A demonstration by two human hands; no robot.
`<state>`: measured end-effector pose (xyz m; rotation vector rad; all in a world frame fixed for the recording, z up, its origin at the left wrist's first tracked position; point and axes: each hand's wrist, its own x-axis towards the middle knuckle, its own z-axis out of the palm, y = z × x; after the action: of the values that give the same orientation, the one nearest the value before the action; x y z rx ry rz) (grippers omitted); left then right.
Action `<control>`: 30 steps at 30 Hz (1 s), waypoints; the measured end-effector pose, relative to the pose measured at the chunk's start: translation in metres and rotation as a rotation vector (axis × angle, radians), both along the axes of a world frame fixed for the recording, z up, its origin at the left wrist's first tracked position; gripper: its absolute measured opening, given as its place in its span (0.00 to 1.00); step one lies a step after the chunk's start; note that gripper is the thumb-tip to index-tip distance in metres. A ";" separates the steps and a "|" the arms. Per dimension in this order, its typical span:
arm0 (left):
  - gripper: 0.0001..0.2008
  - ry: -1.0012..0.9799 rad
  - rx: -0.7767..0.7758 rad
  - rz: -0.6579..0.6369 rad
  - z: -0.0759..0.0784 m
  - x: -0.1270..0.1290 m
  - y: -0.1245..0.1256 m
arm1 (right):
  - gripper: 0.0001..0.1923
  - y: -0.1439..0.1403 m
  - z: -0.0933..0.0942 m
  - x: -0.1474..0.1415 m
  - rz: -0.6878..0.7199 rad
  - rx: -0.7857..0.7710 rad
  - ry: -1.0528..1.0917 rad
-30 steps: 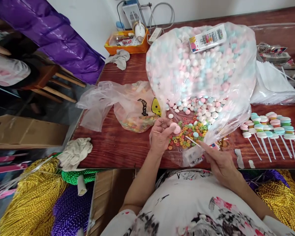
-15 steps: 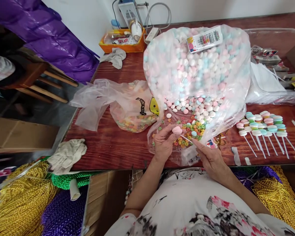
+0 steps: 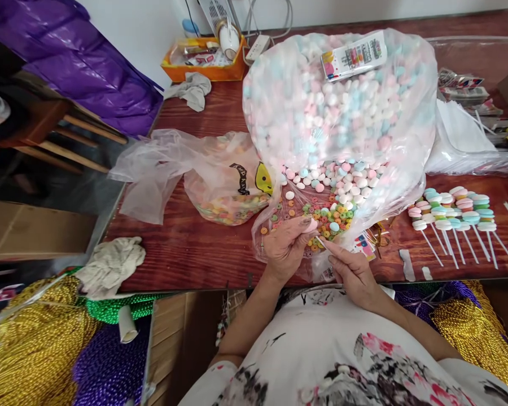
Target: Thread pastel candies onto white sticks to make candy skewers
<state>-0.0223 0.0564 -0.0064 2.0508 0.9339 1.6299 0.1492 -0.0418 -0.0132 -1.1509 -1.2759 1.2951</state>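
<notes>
My left hand [image 3: 284, 247] pinches a pink marshmallow-like piece [image 3: 310, 225] between thumb and fingers. In my right hand [image 3: 352, 272] is a thin white stick [image 3: 320, 241], pointed at the pink piece; whether its tip has gone in is hidden by my fingers. Below both hands lie small colored rings [image 3: 342, 215] in the open mouth of a big clear bag [image 3: 410, 163]. White, pink and blue round pieces [image 3: 355, 183] spill from that bag. Finished-looking sticks with stacked pieces [image 3: 457, 211] lie in a group on the right.
A second plastic bag [image 3: 226, 186] with colored rings sits left on the wooden table [image 3: 165, 259]. Rags [image 3: 112, 265] rest by the left edge. An orange box [image 3: 203, 73] stands at the back; a clear tub [image 3: 461, 163] with white sticks is on the right.
My right hand has come a little closer to my left, and less of the stick shows between them. My left fingers now cover more of the pink piece. The view has shifted slightly.
</notes>
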 end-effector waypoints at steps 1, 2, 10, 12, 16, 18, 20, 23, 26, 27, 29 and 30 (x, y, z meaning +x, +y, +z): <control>0.22 0.035 0.028 -0.006 0.002 0.000 0.000 | 0.23 0.001 0.000 -0.002 0.001 -0.002 0.011; 0.23 0.069 0.053 -0.014 0.004 -0.001 0.001 | 0.23 0.003 0.001 -0.004 0.002 -0.003 0.015; 0.17 0.049 -0.157 -0.265 0.002 0.001 -0.015 | 0.17 0.022 0.014 -0.013 -0.042 -0.017 0.059; 0.16 0.028 -0.271 -0.299 -0.002 -0.006 -0.016 | 0.16 0.027 0.015 -0.009 -0.093 -0.037 0.064; 0.14 0.147 -0.425 -0.104 -0.009 -0.028 -0.001 | 0.16 0.031 0.010 0.009 -0.170 -0.113 0.027; 0.11 0.410 -0.421 -0.030 -0.012 -0.034 0.007 | 0.17 0.028 0.005 0.017 -0.129 -0.123 -0.065; 0.09 0.685 -0.401 0.009 -0.014 -0.032 0.010 | 0.17 0.022 0.000 0.020 -0.055 -0.081 -0.213; 0.09 0.860 -0.345 0.096 -0.016 -0.023 0.005 | 0.17 0.014 -0.004 0.020 0.049 0.002 -0.463; 0.09 0.843 -0.213 0.076 -0.021 -0.019 -0.003 | 0.18 0.007 -0.007 0.024 0.093 0.010 -0.645; 0.09 0.816 -0.164 0.040 -0.023 -0.020 -0.005 | 0.18 0.006 -0.009 0.026 0.099 0.002 -0.682; 0.10 0.731 -0.103 -0.040 -0.029 -0.022 -0.008 | 0.18 0.003 -0.010 0.030 0.103 -0.003 -0.719; 0.10 0.663 -0.109 -0.064 -0.031 -0.023 -0.009 | 0.18 0.002 -0.011 0.032 0.101 0.005 -0.721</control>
<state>-0.0451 0.0473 -0.0371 2.5527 1.1062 0.8333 0.1808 -0.0401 -0.0240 -1.6456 -1.8652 0.9643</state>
